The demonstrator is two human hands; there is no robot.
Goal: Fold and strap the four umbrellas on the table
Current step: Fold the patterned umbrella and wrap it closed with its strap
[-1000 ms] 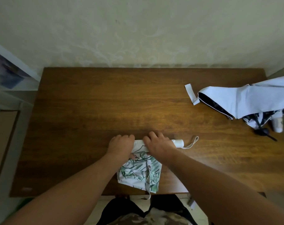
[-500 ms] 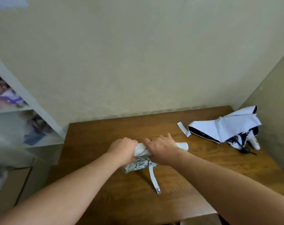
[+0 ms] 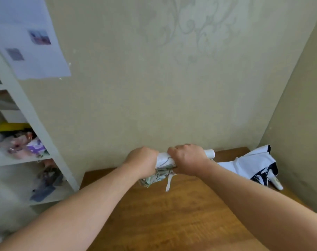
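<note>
Both hands hold a white umbrella with a green leaf print (image 3: 163,161) up above the wooden table (image 3: 174,220). My left hand (image 3: 142,161) grips its canopy end and my right hand (image 3: 187,158) grips the rolled part near the white handle (image 3: 209,153). Loose printed fabric bunches under my hands, and its white strap (image 3: 169,182) hangs down free. A second umbrella, white with a dark lining (image 3: 252,164), lies unfolded at the table's far right, its white handle (image 3: 277,183) pointing toward me.
A white shelf unit (image 3: 36,127) with cluttered items stands left of the table. A paper sheet (image 3: 29,42) hangs on its side. Beige walls close the back and the right side of the table.
Both hands have lifted the leaf-print umbrella off the table. The fabric is now more gathered. My head has tilted up, so the wall fills most of the view.
</note>
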